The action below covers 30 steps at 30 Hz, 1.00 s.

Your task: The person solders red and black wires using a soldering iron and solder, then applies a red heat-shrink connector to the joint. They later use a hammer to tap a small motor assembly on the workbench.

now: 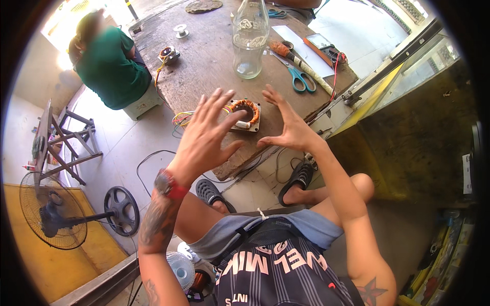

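A small motor stator (252, 110) with orange lacing, a square metal plate and several coloured wires lies on the wooden table (186, 61), near its front edge. My left hand (206, 128) hovers at the stator's left and partly over it, fingers spread, holding nothing visible. On the other side, my right hand (283, 125) is held beside the stator with fingers apart and thumb pointing inward, also empty. Whether any fingertip touches the stator I cannot tell.
On the table are a glass bottle (247, 61), scissors (301, 81), a taped stick (314, 74), a meter (321, 47), a spool (180, 31) and another stator (168, 55). A person (107, 66) sits at the left, above a standing fan (51, 209). A dark panel (398, 148) borders the right.
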Available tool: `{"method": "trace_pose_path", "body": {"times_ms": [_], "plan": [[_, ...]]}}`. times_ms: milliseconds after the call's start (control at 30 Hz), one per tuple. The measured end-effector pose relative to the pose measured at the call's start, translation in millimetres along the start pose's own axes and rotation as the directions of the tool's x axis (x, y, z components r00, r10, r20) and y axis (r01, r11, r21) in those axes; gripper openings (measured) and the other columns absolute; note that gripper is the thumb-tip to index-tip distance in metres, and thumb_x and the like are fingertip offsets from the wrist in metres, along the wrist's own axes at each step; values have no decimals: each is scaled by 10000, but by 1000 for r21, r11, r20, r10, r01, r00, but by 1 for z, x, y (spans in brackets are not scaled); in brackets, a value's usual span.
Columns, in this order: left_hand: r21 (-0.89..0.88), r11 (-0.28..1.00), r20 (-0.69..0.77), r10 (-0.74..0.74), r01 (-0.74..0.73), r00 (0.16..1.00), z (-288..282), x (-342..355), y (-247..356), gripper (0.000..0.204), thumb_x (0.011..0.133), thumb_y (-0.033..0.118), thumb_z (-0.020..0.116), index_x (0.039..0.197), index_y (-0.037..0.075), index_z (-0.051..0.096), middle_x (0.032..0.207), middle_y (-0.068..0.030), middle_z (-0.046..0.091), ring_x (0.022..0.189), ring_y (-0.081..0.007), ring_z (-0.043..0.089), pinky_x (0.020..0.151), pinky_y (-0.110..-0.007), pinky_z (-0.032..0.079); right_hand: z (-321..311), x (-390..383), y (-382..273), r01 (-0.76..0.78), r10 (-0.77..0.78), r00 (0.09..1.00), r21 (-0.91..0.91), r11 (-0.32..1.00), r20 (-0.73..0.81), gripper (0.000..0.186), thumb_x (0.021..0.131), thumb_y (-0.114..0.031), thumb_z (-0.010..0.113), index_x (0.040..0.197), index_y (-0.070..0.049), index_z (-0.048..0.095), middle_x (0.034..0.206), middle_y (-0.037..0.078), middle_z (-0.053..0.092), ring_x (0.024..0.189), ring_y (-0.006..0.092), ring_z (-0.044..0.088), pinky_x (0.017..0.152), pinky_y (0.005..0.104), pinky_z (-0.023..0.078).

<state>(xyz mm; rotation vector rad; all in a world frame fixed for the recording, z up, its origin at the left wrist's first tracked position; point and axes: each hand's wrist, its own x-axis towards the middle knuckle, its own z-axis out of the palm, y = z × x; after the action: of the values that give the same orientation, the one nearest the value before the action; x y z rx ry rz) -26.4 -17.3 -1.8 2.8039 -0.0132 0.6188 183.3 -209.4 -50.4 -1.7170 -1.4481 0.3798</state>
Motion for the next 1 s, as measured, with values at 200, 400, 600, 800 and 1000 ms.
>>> {"method": "trace_pose_path", "body": {"times_ms": [200, 400, 600, 800, 1000], "plan": [[-49, 995, 62, 88, -85, 994, 26, 22, -17, 389, 839, 403, 865, 1086, 117, 774, 1675, -137, 395, 1588, -394, 280, 1304, -571, 240, -17, -30, -25, -55, 50, 998, -116, 992, -43, 1166, 797, -398, 922, 1690, -136, 220, 1620, 190, 422, 1501, 380, 416, 1243, 508, 362], [-846, 269, 372, -320, 460, 871, 14, 22, 2, 635, 1094, 548, 545, 1352, -27, 626, 1265, -138, 726, 1181, -215, 704, 1032, -354, 567, 3, -2, -43, 298, -346, 929, -287, 910, -133, 1087, 783, -386, 915, 1657, -136, 320, 1612, 172, 427, 1455, 415, 445, 1207, 513, 409], [-739, -370, 668, -289, 563, 686, 4, 20, -5, 894, 1071, 730, 361, 1432, -65, 548, 1294, -199, 711, 1136, -235, 717, 980, -343, 569, 16, 17, -59, 325, -362, 927, -276, 905, -97, 983, 709, -434, 959, 1505, -83, 501, 1441, 151, 565, 1302, 391, 578, 1127, 494, 483], [-577, 457, 383, -581, 677, 718, -48, -13, 10, 957, 1014, 848, 229, 1141, 0, 655, 1107, -134, 750, 920, -187, 701, 779, -306, 542, 15, 33, -64, 35, -53, 974, -88, 996, -219, 930, 651, -431, 993, 1392, -59, 572, 1327, 171, 623, 1231, 360, 624, 1059, 461, 523], [-684, -720, 459, -551, -119, 696, 24, -31, 58, 1042, 947, 878, 412, 1594, 62, 435, 1351, -219, 653, 1035, -310, 724, 939, -495, 609, 10, 48, -77, 266, -270, 962, -88, 960, -44, 966, 668, -550, 966, 1392, -45, 574, 1340, 183, 627, 1281, 344, 604, 1154, 458, 438]]}}
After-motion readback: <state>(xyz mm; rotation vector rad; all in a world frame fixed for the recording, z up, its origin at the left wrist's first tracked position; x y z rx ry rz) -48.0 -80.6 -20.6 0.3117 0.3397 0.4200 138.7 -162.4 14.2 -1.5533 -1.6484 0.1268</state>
